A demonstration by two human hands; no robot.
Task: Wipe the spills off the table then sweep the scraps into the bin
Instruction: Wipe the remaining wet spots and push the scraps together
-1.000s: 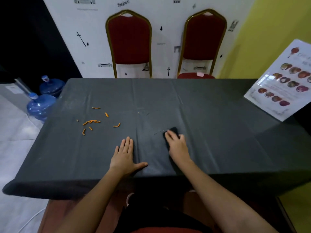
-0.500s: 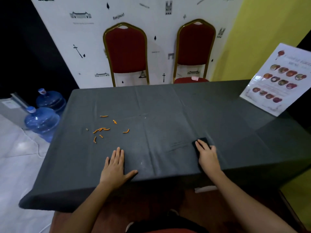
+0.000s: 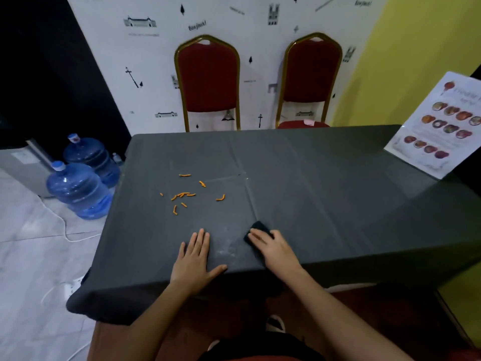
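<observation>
A dark grey cloth covers the table (image 3: 325, 194). Several orange scraps (image 3: 186, 195) lie scattered on its left half. My right hand (image 3: 274, 250) presses a small black wiping cloth (image 3: 257, 227) flat on the table near the front edge, most of the cloth hidden under the fingers. Faint pale smears (image 3: 230, 250) show on the cloth between my hands. My left hand (image 3: 195, 259) rests flat with fingers spread, just left of the smears and holding nothing. No bin is in view.
Two red chairs (image 3: 209, 79) (image 3: 311, 74) stand behind the far edge. A laminated menu sheet (image 3: 440, 126) leans at the table's far right corner. Two blue water jugs (image 3: 78, 190) and a white cable (image 3: 65, 230) are on the floor to the left.
My right hand slid the black cloth out to the right, then back left toward the left hand. The left hand has stayed flat in place. The camera view shifted.
</observation>
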